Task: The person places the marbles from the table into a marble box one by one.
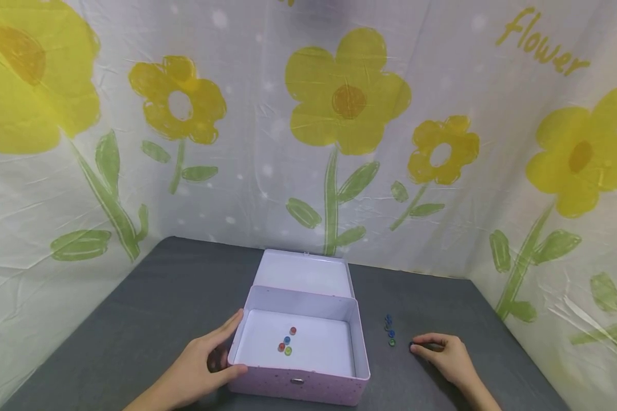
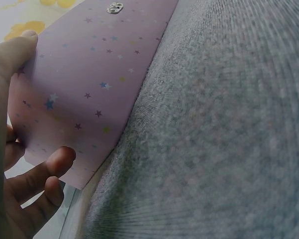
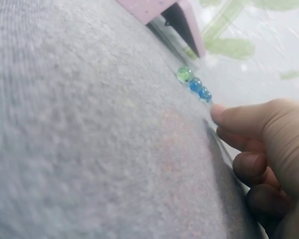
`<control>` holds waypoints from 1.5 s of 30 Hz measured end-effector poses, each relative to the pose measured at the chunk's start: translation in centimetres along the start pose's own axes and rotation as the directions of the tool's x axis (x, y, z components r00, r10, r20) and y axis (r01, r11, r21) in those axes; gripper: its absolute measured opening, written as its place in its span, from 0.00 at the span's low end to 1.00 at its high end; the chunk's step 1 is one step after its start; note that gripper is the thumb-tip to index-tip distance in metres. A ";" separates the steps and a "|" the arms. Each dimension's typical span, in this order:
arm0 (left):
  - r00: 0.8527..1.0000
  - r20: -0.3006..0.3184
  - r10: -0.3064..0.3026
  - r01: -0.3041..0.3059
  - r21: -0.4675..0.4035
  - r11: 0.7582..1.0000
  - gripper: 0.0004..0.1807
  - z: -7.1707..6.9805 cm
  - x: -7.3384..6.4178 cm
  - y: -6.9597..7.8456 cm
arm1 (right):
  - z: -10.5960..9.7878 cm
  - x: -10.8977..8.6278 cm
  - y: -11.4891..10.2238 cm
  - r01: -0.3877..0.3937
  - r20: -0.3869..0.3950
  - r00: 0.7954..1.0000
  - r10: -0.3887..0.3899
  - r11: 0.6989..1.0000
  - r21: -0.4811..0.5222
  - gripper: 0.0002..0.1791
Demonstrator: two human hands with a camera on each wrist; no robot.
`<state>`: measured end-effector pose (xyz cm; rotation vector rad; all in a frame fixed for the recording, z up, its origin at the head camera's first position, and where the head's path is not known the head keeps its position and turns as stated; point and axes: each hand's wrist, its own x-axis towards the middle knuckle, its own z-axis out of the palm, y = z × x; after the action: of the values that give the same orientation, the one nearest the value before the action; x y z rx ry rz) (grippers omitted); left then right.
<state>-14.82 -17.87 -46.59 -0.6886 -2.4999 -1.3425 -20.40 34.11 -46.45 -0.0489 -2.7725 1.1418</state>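
An open pink tin box (image 1: 298,387) with a star pattern stands on the dark cloth. My left hand (image 1: 201,358) grips its left side, thumb at the front corner and fingers along the left wall; the left wrist view shows some fingers (image 2: 59,160) curled. Several glass marbles, including a blue marble (image 1: 287,339), lie inside on the white floor. Right of the box, my right hand (image 1: 444,357) pinches a small dark marble (image 1: 412,346) low at the cloth; its fingertips mostly hide it. Beside it, several loose marbles form a short line, a green marble (image 1: 392,342) nearest me.
The box's lid (image 1: 303,269) is hinged back, flat behind it. Dark grey cloth (image 1: 185,285) covers the table. A white curtain (image 1: 247,171) with yellow flowers hangs along the back and both sides.
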 end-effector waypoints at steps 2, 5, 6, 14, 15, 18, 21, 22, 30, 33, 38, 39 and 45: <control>1.000 0.007 -0.010 0.010 -0.009 1.000 0.46 0.0 0.0 0.1 | 0.0 0.0 -0.1 -0.020 0.002 1.000 0.020 0.999 0.044 0.14; 1.000 0.008 -0.012 0.012 -0.005 1.000 0.46 0.0 -0.1 0.1 | 0.0 -0.1 -0.4 -0.050 0.013 0.999 0.049 0.993 0.104 0.17; 1.000 0.006 -0.012 0.012 -0.002 1.000 0.46 0.0 -0.1 0.1 | 0.0 -0.2 -0.6 -0.059 0.017 0.998 0.057 0.990 0.125 0.18; 0.999 -0.018 0.027 -0.027 0.025 0.999 0.46 0.1 -0.1 0.0 | -0.1 0.1 -1.9 -0.078 0.001 0.997 0.080 0.979 0.188 0.22; 0.999 -0.017 0.028 -0.027 0.025 0.999 0.46 0.0 -0.1 0.0 | -0.1 0.1 -2.1 -0.075 -0.001 0.997 0.077 0.978 0.193 0.22; 1.000 -0.010 0.019 -0.019 0.018 1.000 0.46 0.0 0.0 -0.1 | -0.1 0.4 -2.6 -0.067 -0.026 0.997 0.074 0.977 0.202 0.23; 1.000 -0.009 0.011 -0.010 0.020 1.000 0.46 -0.1 0.1 -0.1 | -0.2 0.6 -3.4 -0.060 -0.053 0.996 0.073 0.975 0.214 0.24; 1.000 -0.009 0.009 -0.009 0.023 1.000 0.46 -0.1 0.1 -0.1 | -0.2 0.7 -3.6 -0.056 -0.068 0.995 0.073 0.975 0.216 0.25; 1.000 -0.002 0.004 -0.004 0.017 1.000 0.46 0.1 0.0 -0.4 | -0.3 1.6 -6.3 0.000 -0.132 0.991 0.035 0.967 0.254 0.26; 1.000 -0.001 0.003 -0.003 0.018 1.000 0.46 0.2 -0.1 -0.4 | -0.3 2.0 -7.4 0.042 -0.143 0.990 -0.004 0.964 0.264 0.26; 1.000 -0.005 0.022 -0.022 0.021 1.000 0.46 0.1 -0.1 -0.4 | -0.2 2.7 -9.2 0.109 -0.151 0.986 -0.065 0.946 0.305 0.25; 1.000 -0.005 0.026 -0.026 0.018 1.000 0.46 0.1 -0.1 -0.4 | -0.1 2.8 -9.5 0.118 -0.150 0.986 -0.074 0.942 0.313 0.25; 1.000 -0.011 0.027 -0.027 0.016 1.000 0.46 0.1 0.0 -0.4 | 0.8 3.5 -10.8 0.163 -0.144 0.982 -0.119 0.922 0.350 0.21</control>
<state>-15.04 -17.94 -46.92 -0.7070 -2.4815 -1.3118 -23.68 26.13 -39.03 0.1174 -2.3765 1.5307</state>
